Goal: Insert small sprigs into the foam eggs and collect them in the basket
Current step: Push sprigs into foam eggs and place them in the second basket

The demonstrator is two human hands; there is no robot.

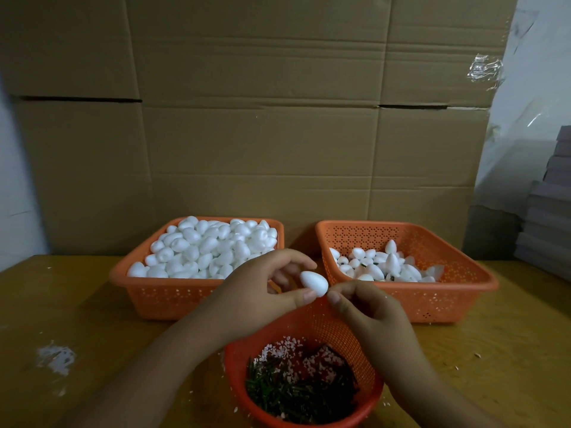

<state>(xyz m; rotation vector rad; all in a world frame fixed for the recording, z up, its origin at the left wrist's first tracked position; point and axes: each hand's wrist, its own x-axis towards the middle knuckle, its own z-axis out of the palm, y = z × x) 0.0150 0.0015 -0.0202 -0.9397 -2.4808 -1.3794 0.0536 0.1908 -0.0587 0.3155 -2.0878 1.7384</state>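
My left hand point(262, 288) pinches a white foam egg point(314, 283) between thumb and fingers, above the near basket. My right hand point(364, 310) is right beside the egg's narrow end, fingertips pinched together against it; whether a sprig is between them is hidden. Below the hands a round orange basket point(324, 322) holds dark green sprigs point(296, 390) and white foam crumbs. An orange basket point(154, 291) at the back left is heaped with plain foam eggs point(204, 248). The orange basket point(448, 291) at the back right holds several eggs point(386, 267), some showing a green tip.
All three baskets stand on a wooden table point(77, 319) with foam crumbs point(55, 358) scattered at the left. Flattened cardboard point(262, 134) forms a wall right behind the baskets. A stack of grey boards point(550, 217) stands at the far right.
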